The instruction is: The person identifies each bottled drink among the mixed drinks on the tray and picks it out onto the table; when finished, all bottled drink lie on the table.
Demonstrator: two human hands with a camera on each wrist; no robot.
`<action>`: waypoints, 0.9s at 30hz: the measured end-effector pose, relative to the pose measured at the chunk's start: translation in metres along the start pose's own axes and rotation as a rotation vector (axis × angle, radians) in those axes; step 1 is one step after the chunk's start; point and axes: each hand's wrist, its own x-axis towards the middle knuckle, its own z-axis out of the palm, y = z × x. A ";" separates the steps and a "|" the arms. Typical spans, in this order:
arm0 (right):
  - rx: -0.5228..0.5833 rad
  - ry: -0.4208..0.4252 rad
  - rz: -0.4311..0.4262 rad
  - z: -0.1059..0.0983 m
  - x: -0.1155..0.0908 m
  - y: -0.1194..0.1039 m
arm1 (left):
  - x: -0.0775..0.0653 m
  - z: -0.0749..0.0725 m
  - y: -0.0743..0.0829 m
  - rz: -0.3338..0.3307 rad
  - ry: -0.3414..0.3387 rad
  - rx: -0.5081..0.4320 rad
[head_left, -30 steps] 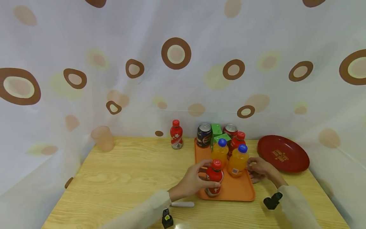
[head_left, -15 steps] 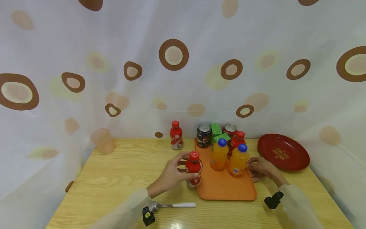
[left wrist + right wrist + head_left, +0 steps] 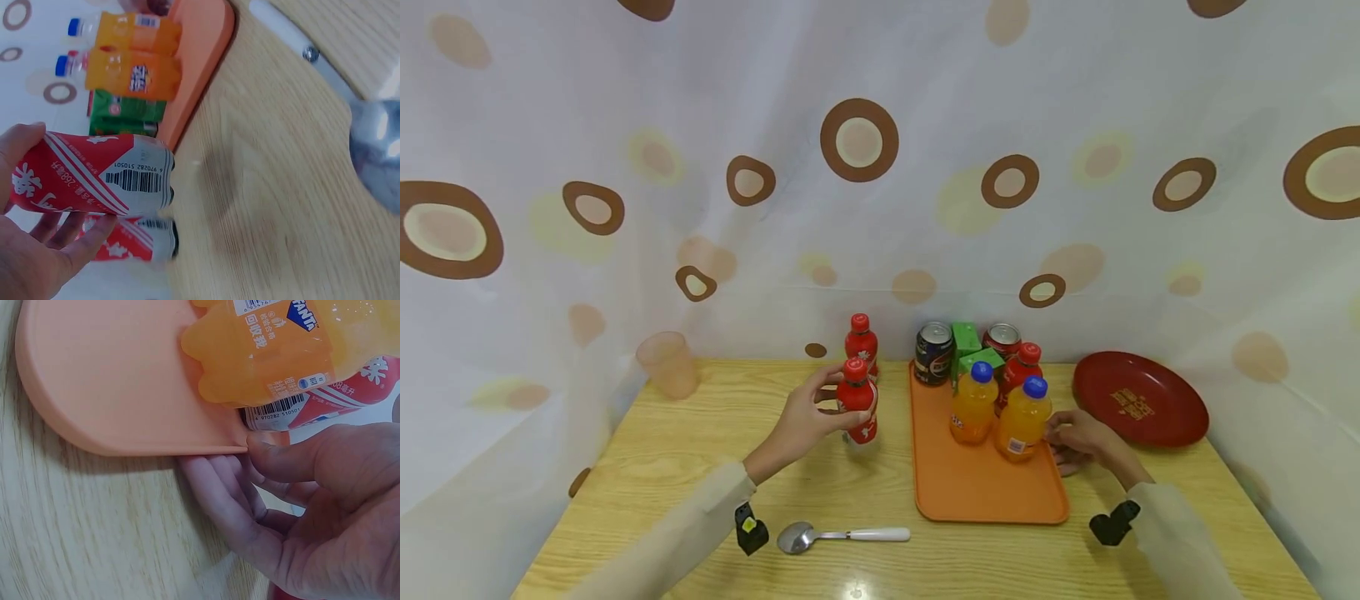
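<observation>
My left hand [image 3: 805, 423] grips a red-capped bottle [image 3: 857, 400] with a red and white label. In the left wrist view the bottle [image 3: 94, 172] appears raised off the table, its barcode showing. Just behind it stands a second red bottle [image 3: 861, 341], partly hidden. My right hand [image 3: 1078, 439] pinches the right rim of the orange tray [image 3: 977, 492], thumb on top and fingers against the outer side. Close to that thumb stands an orange soda bottle [image 3: 262, 356]. Another orange soda bottle [image 3: 974, 408] stands to its left on the tray.
The tray's back holds a dark blue can [image 3: 934, 354], green cartons [image 3: 967, 339], a dark red can [image 3: 1002, 337] and a red bottle [image 3: 1019, 369]. A red plate [image 3: 1138, 400] lies right, a pinkish cup [image 3: 668, 365] stands far left, and a spoon [image 3: 842, 535] lies in front.
My left hand has carried the red bottle from over the tray leftward and back, close to the other red bottle. The spoon is uncovered. My right hand has stayed at the tray rim.
</observation>
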 end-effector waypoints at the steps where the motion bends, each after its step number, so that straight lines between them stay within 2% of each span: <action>1: 0.009 -0.001 0.003 0.000 -0.001 0.000 | 0.001 -0.003 -0.002 0.002 0.009 0.005; 5: 0.013 0.017 0.003 -0.003 -0.002 0.002 | 0.008 -0.013 -0.012 0.009 0.046 0.028; 8: -0.021 0.034 -0.023 -0.004 -0.001 0.004 | 0.013 -0.021 -0.020 -0.008 0.073 0.055; 12: -0.005 0.024 -0.017 -0.001 0.001 0.005 | 0.018 -0.031 -0.030 -0.033 0.101 0.070; 17: 0.025 0.026 0.010 0.000 0.004 0.005 | 0.034 -0.044 -0.043 -0.044 0.121 0.063; 21: 0.028 0.032 -0.001 0.001 0.005 0.004 | 0.047 -0.054 -0.054 -0.077 0.146 0.073; 24: -0.009 0.042 -0.027 0.001 0.004 0.003 | 0.055 -0.059 -0.064 -0.099 0.151 0.074; 27: -0.032 0.051 -0.035 -0.001 0.001 0.004 | 0.063 -0.059 -0.072 -0.071 0.119 0.083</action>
